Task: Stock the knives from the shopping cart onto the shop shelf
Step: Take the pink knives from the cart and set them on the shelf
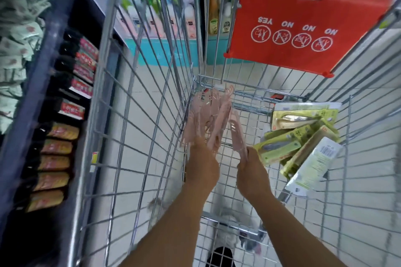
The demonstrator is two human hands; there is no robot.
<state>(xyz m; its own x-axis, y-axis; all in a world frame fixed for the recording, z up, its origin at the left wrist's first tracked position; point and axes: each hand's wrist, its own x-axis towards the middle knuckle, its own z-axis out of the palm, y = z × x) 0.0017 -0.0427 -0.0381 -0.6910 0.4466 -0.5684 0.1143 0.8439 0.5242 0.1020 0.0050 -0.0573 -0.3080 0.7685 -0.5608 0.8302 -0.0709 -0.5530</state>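
Pink plastic pieces (pixel 206 119), blurred and hard to identify, are gripped in a bunch by the left hand (pixel 202 166) low inside the wire shopping cart (pixel 138 136), while the right hand (pixel 252 171) pinches a single pink piece (pixel 237 134) just beside that bunch. Packaged knives (pixel 303 136) in yellow-green card packs lie heaped at the cart's right side, apart from both hands. Outside the cart to the left stands the shop shelf (pixel 32 102) with rows of packets (pixel 58 147); a red warning flap (pixel 299 28) hangs at the cart's far end.

Cart (pixel 152 115) w/ knife packs (pixel 303 136)
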